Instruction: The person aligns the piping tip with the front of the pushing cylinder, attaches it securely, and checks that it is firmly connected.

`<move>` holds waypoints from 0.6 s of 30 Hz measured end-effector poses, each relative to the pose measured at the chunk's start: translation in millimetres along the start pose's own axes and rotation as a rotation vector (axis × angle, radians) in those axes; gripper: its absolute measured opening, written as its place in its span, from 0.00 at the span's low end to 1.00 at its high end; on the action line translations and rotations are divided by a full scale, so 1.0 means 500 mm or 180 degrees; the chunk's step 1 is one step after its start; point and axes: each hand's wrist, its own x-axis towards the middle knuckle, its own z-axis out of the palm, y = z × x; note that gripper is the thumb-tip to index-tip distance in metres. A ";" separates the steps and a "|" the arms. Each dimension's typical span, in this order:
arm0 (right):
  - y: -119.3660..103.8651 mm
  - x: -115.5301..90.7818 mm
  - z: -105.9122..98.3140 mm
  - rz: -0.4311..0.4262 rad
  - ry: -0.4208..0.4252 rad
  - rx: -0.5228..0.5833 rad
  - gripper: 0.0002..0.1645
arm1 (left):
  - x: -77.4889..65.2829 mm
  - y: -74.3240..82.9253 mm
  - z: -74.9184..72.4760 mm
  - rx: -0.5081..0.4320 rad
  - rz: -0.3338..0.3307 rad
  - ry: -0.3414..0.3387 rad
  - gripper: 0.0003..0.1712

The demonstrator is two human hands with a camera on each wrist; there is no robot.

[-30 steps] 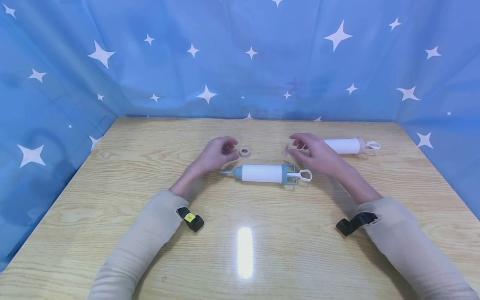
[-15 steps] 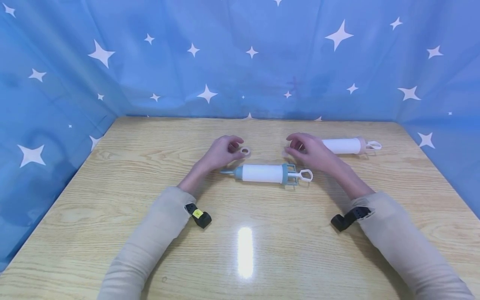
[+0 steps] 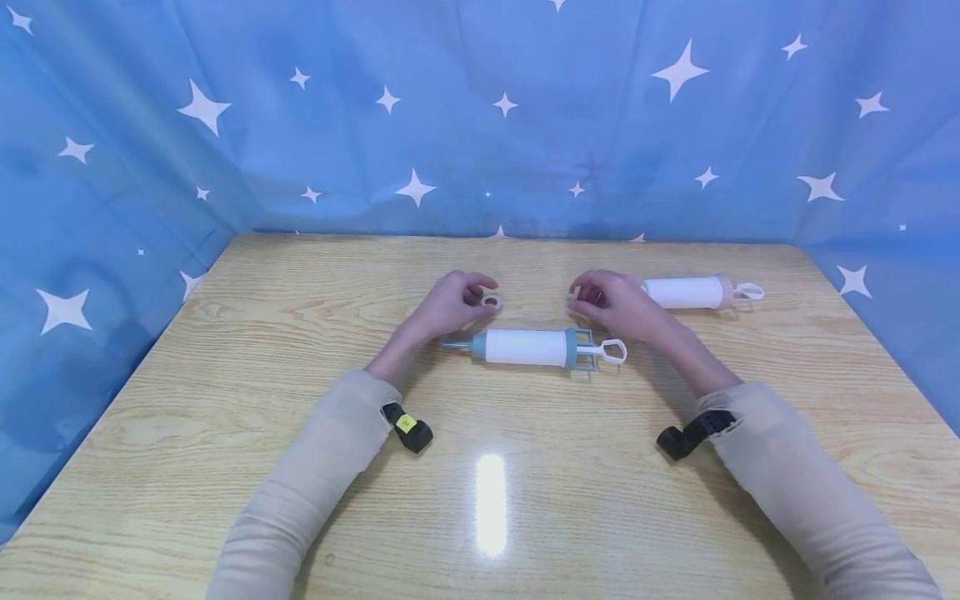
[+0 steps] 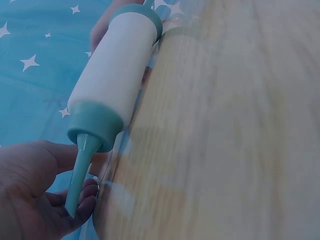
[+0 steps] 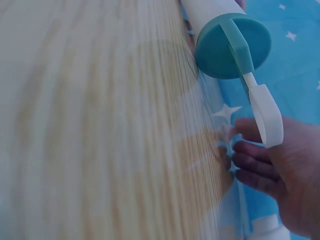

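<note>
My left hand (image 3: 452,304) holds a small pale pink ring (image 3: 498,302) between thumb and forefinger. Across from it, my right hand (image 3: 615,302) pinches a small pale piece (image 3: 572,295) whose kind is too small to make out. Between and in front of the hands lies a large plunger syringe (image 3: 525,347) with a white barrel, blue-green ends and a white pull handle, its thin nozzle pointing left. Both wrist views have this syringe in the foreground, its nozzle (image 4: 80,172) overlapping the left hand and its handle (image 5: 267,115) overlapping the right.
A second syringe (image 3: 684,292), white with pale pink ends, lies behind the right hand, which hides its front end. The wooden table (image 3: 375,508) reaches back to a blue star-patterned curtain (image 3: 480,108). A camera sits on each sleeve.
Both hands have moved slightly inward. The left thumb and forefinger have come round the ring, and the right fingers have closed on the small pale piece. The syringes have stayed put.
</note>
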 end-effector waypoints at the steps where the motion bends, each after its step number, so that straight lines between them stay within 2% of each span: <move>1: 0.000 0.000 0.000 -0.0009 0.0000 -0.0025 0.10 | 0.001 0.001 0.000 -0.0005 -0.0008 -0.0009 0.25; 12: 0.004 -0.001 0.002 -0.0111 0.0067 -0.0161 0.04 | 0.006 0.006 0.003 0.0155 0.0039 -0.0054 0.20; 18: 0.000 -0.004 -0.001 0.0002 0.0077 -0.0067 0.05 | 0.007 0.012 0.003 0.0273 0.0019 -0.0040 0.17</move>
